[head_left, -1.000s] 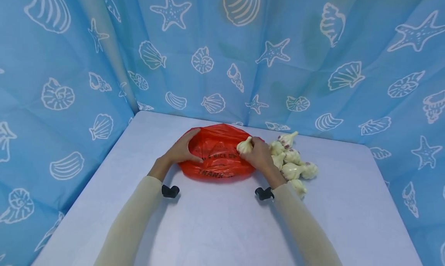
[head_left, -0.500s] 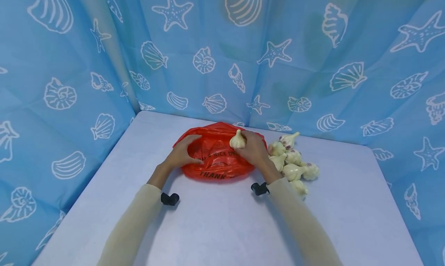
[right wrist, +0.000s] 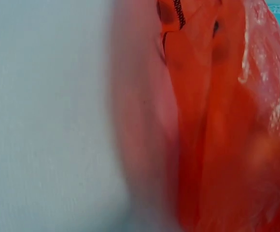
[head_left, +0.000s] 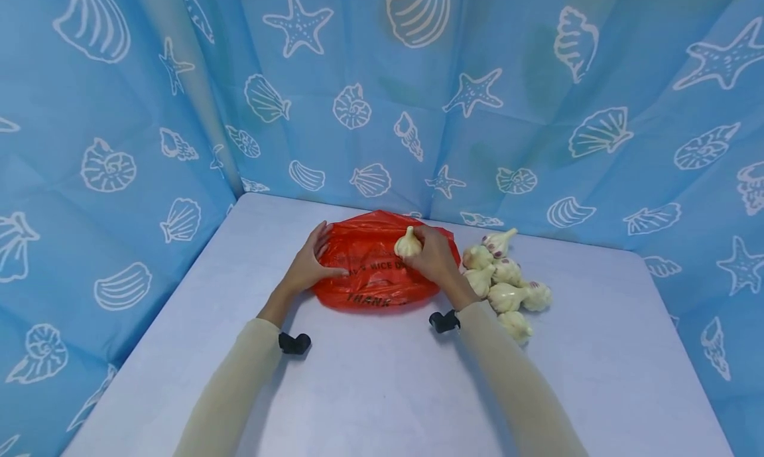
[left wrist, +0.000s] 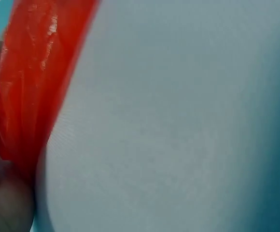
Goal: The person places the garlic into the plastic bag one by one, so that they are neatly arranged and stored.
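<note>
A red plastic bag (head_left: pixel 364 281) with dark lettering lies spread on the table; its red film (left wrist: pixel 38 72) fills the left edge of the left wrist view, and red folds (right wrist: pixel 217 121) fill the right of the right wrist view. At the bag's left side the left hand (head_left: pixel 306 264) rests with fingers spread and thumb extended over the front. Over the bag's right part, the right hand (head_left: pixel 436 255) pinches a garlic bulb (head_left: pixel 408 243), stem up. The left hand (left wrist: pixel 2 193) shows partly beside the film.
Several garlic bulbs (head_left: pixel 506 296) sit in a group on the white table (head_left: pixel 370 391), right of the bag and close to the right forearm. A blue curtain (head_left: pixel 370 65) with white shell prints stands behind the table and along its sides.
The right hand has moved slightly left with the garlic bulb, over the bag. The left hand's fingers have shifted outward to the bag's left edge, and the bag's opening looks narrower.
</note>
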A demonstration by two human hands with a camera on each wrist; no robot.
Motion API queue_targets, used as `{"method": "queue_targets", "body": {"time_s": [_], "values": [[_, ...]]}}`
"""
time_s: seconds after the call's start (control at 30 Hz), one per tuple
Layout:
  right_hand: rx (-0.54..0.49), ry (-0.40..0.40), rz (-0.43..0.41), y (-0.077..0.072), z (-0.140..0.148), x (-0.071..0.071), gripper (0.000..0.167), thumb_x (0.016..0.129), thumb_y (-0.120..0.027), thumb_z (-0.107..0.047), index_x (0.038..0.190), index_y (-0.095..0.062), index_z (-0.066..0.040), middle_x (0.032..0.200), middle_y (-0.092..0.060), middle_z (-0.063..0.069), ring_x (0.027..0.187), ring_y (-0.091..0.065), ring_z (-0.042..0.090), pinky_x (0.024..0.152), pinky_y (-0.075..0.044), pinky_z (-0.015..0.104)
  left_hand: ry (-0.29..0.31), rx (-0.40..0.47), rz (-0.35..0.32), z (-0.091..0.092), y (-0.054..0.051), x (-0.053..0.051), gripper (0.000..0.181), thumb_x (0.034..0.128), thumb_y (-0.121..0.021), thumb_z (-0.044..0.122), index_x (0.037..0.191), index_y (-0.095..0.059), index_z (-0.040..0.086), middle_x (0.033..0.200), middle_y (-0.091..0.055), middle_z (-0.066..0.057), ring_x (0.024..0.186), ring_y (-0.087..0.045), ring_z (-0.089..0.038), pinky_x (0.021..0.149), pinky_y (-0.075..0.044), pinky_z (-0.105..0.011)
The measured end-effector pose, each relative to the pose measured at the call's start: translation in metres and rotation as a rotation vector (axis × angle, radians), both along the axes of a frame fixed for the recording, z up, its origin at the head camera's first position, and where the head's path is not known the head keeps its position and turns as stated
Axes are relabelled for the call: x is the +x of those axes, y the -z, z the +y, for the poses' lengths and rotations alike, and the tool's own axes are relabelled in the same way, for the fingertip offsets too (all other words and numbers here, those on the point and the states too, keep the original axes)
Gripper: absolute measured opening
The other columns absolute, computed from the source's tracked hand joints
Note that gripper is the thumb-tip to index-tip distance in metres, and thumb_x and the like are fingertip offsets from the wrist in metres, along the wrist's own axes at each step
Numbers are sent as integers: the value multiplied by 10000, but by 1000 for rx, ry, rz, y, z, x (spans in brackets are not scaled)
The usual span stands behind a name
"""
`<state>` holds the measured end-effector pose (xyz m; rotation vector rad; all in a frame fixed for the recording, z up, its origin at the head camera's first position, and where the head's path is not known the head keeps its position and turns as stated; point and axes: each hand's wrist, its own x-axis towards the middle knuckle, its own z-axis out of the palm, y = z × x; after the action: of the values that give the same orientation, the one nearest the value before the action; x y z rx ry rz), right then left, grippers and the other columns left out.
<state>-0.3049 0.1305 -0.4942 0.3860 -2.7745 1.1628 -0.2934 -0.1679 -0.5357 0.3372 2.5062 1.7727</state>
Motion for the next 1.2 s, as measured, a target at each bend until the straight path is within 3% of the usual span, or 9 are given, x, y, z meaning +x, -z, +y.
{"method": "queue_targets", "body": {"time_s": [0.17,0.33,0.53,0.83,1.2], "values": [[-5,65,80,1,4,-6,535,727,-835,-166,1198,-629,-19,1088,-673,114,960,-624,279,811,-554,432,-25,53,-9,-2,-1,-6,1119,719,-878,202,1570,-152,206,1559,-318,43,1419,-318,-209,1049,-403,-436],[-25,123,106,4,5,-8,543,742,-816,-156,1222,-616,-1,1120,-660,135,1013,-606,300,890,-521,440,-36,49,-14,-1,-4,-7,1111,719,-878,207,1568,-161,207,1549,-334,31,1407,-339,-224,1030,-424,-446],[-50,177,68,6,3,-6,620,754,-817,-174,1286,-566,24,1184,-636,160,1068,-593,318,954,-497,446,-42,39,-18,0,0,-4,1126,702,-890,250,1567,-170,216,1548,-335,47,1407,-340,-210,1021,-435,-435],[33,188,-30,-3,6,-6,465,743,-792,-242,1135,-666,-26,1011,-683,104,884,-609,272,783,-537,426,-13,47,-39,3,2,-3,1115,712,-884,232,1568,-170,249,1542,-332,107,1372,-388,-168,989,-467,-422],[40,168,-44,-4,7,0,412,756,-788,-253,1075,-688,-13,959,-687,111,870,-613,272,761,-540,421,3,36,-63,3,1,2,1101,727,-873,224,1570,-165,227,1544,-348,16,1385,-377,-208,996,-457,-454]]}}
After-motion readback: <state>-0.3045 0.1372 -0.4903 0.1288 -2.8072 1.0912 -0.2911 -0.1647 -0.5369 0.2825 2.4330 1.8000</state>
